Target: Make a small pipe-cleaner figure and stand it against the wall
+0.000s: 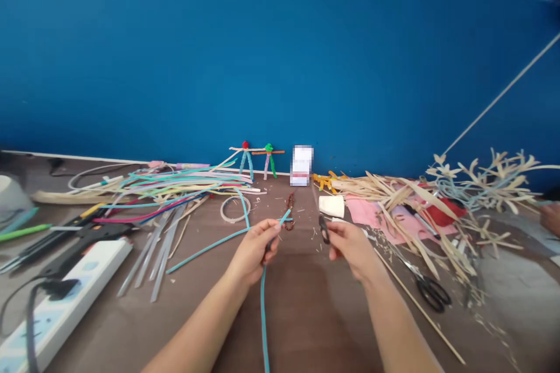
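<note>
Pinched in the fingers of my left hand (258, 250) is a light-blue craft strip (264, 320). Its short end pokes out above the fingertips, and the long end hangs down toward the front edge of the view. Something small and dark also shows between those fingers, too unclear to name. Across a gap, my right hand (350, 247) is closed on a slim tool with a dark handle (324, 229); its thin end points up and away, and its exact kind is unclear. More light-blue strip (205, 249) lies on the table left of my left hand. A brown bead string (289, 210) lies just beyond.
Against the blue wall stand two small figures (247, 162) and a blurred-out white card (301, 164). Coloured strips (184, 183), glue sticks (160, 250) and a power strip (83, 297) are at left. At right lie pale strips (371, 186), black-handled scissors (432, 292) and a white cup (331, 206).
</note>
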`<state>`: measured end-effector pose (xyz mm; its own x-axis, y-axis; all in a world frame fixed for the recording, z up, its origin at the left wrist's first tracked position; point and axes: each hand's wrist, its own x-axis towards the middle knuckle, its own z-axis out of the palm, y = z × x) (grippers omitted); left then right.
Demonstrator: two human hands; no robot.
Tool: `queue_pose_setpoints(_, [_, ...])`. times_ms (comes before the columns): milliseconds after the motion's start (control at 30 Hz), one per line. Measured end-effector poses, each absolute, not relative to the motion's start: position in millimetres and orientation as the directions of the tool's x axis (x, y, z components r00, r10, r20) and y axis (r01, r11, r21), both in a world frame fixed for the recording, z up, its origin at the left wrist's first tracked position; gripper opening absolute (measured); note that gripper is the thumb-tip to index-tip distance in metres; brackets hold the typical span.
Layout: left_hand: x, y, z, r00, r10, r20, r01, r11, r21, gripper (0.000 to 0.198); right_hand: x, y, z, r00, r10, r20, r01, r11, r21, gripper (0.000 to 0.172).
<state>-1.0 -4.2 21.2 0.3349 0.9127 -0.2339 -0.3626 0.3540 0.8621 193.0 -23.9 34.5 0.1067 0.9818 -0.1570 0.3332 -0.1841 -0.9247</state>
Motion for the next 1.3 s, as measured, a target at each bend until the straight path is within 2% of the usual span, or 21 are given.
queue_pose_setpoints(33, [0,-5,21,0.332,0.916,-0.226,-0.355,0.344,0.869,0.023,196,-33,36,0.045,0.981,-0.188,0.171,-0.193,-0.966,0.025])
queue_pose_setpoints(100, [1,-7,22,0.327,0.921,-0.212,-0.341,0.324,0.882,0.023,198,-52,35,-0.05,0.968,-0.244,-0.008,-0.245,-0.97,0.029])
queue_pose_setpoints(200, [2,-9,23,0.317,0.932,-0.174,-0.317,0.277,0.907,0.02,192,-73,22,-0.134,0.947,-0.29,-0.047,-0.299,-0.953,0.031])
queue_pose_setpoints(333, [2,-11,23,0.292,0.949,-0.119,-0.27,0.201,0.942,0.019,180,-86,8,-0.103,0.952,-0.289,-0.06,-0.296,-0.953,0.035])
queue_pose_setpoints(500, [2,-10,24,0.295,0.945,-0.142,-0.222,0.212,0.952,0.018,179,-95,4,-0.179,0.972,-0.152,-0.116,-0.174,-0.978,0.052])
queue_pose_setpoints(633, [1,-7,21,0.299,0.941,-0.158,-0.223,0.23,0.947,0.018,185,-93,8,-0.257,0.94,-0.224,0.033,-0.223,-0.974,0.061])
queue_pose_setpoints(800, [1,-6,19,0.324,0.93,-0.172,-0.208,0.248,0.946,0.017,184,-73,12,-0.203,0.935,-0.292,0.282,-0.23,-0.932,0.045])
queue_pose_setpoints(1033, [6,-12,16,0.344,0.922,-0.18,-0.088,0.222,0.971,0.016,176,-59,11,-0.218,0.936,-0.275,0.371,-0.181,-0.911,0.027])
queue_pose_setpoints(1300, [11,-16,12,0.33,0.929,-0.168,-0.01,0.182,0.983,0.015,180,-58,9,-0.221,0.924,-0.312,0.498,-0.169,-0.851,0.026])
